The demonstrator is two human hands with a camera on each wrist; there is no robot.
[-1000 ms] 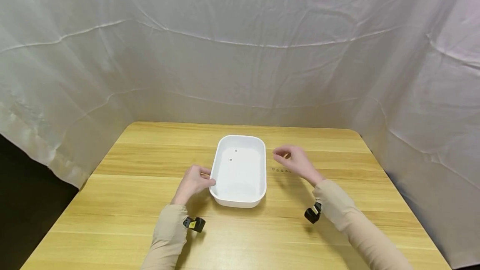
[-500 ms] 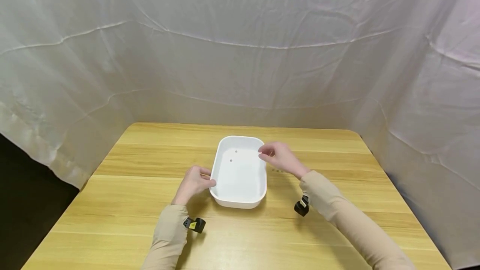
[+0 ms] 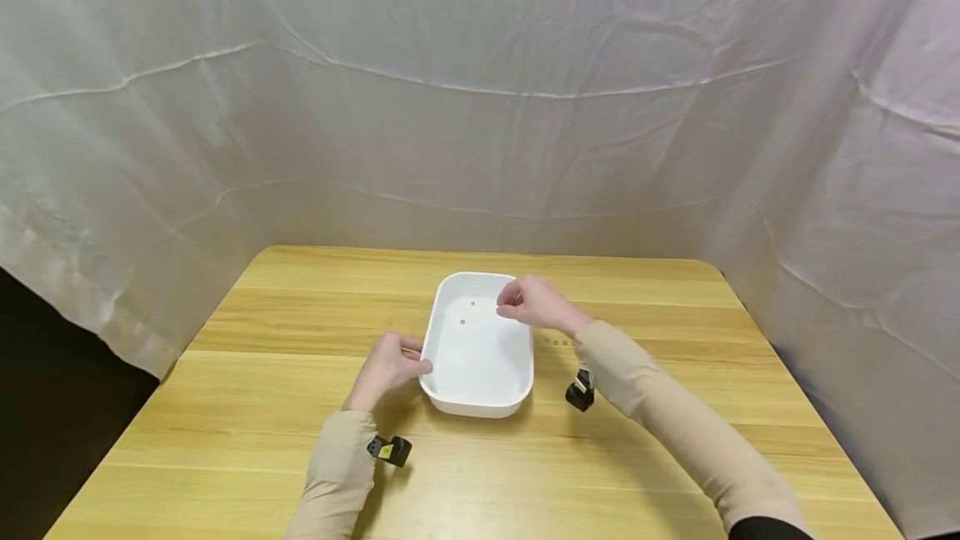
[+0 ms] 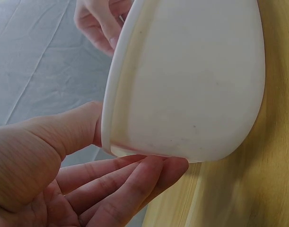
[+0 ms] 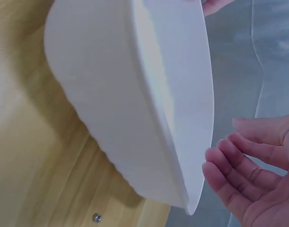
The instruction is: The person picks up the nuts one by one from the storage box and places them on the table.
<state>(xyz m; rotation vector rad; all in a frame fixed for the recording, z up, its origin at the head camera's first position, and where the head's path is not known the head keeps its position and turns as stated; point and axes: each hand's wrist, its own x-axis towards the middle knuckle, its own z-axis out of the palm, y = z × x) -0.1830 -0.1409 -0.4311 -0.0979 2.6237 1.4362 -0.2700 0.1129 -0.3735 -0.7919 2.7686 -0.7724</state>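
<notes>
A white, deep rectangular tray (image 3: 480, 373) sits on the wooden table. My left hand (image 3: 386, 369) grips its near left corner, thumb over the rim and fingers against the outer wall (image 4: 196, 94). Two small metal nuts, a farther one (image 3: 472, 303) and a nearer one (image 3: 462, 322), lie inside. Over the tray's far right part is my right hand (image 3: 536, 304), thumb and fingertips drawn together in a pinch. In the left wrist view a tiny dark-grey bit shows at those fingertips, seemingly a nut; the fingers mostly hide it. In the right wrist view the fingers (image 5: 234, 194) curl beside the rim.
Several small nuts (image 3: 557, 342) lie in a row on the table right of the tray, partly behind the right sleeve (image 3: 622, 365). One nut (image 5: 97, 217) shows in the right wrist view. Grey-white curtains (image 3: 480, 148) hang behind and beside the table (image 3: 262, 407).
My right hand has moved left from beside the row of nuts to over the tray. The left hand keeps its grip, and the two nuts inside have stayed put.
</notes>
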